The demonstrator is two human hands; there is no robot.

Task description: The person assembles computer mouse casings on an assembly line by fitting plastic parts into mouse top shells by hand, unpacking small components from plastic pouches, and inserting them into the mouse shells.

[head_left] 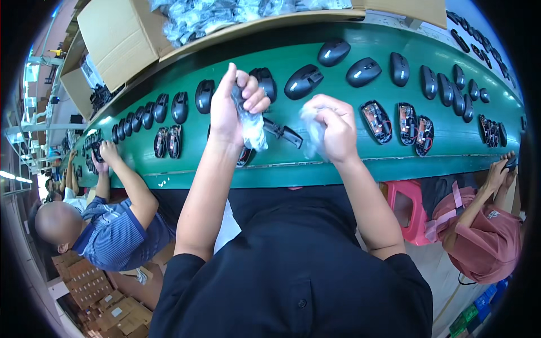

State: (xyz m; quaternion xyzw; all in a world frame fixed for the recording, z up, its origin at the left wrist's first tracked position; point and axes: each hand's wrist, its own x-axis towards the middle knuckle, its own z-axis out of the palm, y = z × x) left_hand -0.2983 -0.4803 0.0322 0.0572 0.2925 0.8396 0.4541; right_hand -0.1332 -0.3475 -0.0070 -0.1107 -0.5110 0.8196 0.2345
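My left hand [239,107] is raised over the bench, fingers curled round a crumpled clear plastic bag [255,132]. Something dark shows under those fingers; its kind is hidden. In my right hand [335,127] another piece of clear plastic bag [311,129] is pinched, its loose end hanging down, slightly blurred. Between the hands lies a narrow black plastic part [285,134]. Just beyond it are black computer mice, one [304,81] with a cut-out in its top. An opened mouse shell [244,156] is partly hidden by my left forearm.
Open mouse shells with circuit boards and wires [376,121] sit to the right on the green bench [338,169]. A cardboard box [115,36] and a heap of bagged parts [208,19] stand on the far shelf. Co-workers [121,225] sit on both sides; a pink stool [408,208] is at right.
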